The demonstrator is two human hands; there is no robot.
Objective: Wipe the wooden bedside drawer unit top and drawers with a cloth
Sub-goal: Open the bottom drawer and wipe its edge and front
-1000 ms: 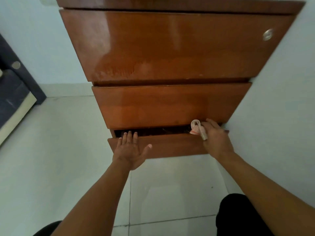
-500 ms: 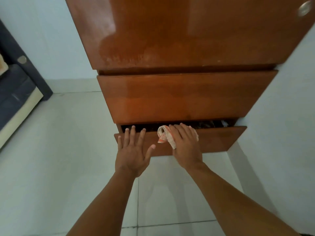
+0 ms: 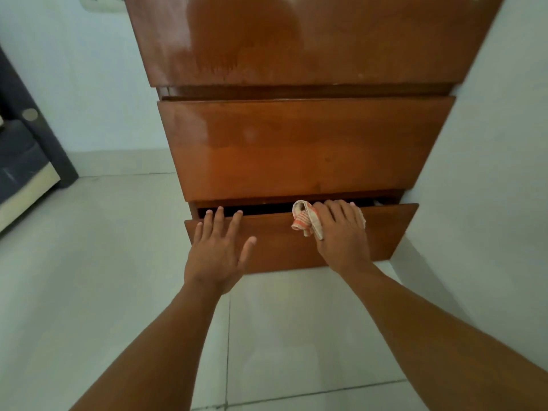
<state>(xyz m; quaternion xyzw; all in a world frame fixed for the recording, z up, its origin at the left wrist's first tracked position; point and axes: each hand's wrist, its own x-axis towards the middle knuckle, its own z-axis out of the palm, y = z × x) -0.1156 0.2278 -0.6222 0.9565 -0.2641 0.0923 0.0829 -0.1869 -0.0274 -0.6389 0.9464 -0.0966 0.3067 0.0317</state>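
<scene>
The glossy brown wooden drawer unit (image 3: 302, 143) stands against the white wall, seen from above. Its bottom drawer (image 3: 385, 232) is pulled out a little, leaving a dark gap along its top edge. My left hand (image 3: 218, 253) lies flat on the left part of that drawer front, fingers spread, fingertips at the top edge. My right hand (image 3: 341, 232) presses a crumpled white cloth with orange checks (image 3: 305, 219) against the drawer's top edge near the middle. Part of the cloth is hidden under the hand.
Pale floor tiles (image 3: 118, 277) spread below and to the left of the unit. A dark upholstered piece of furniture with a cream base (image 3: 20, 161) stands at the far left. A white wall (image 3: 489, 173) runs close along the unit's right side.
My right hand has slid the cloth leftward along the bottom drawer's top edge, from its right end toward the middle. My left hand stays flat on the drawer front.
</scene>
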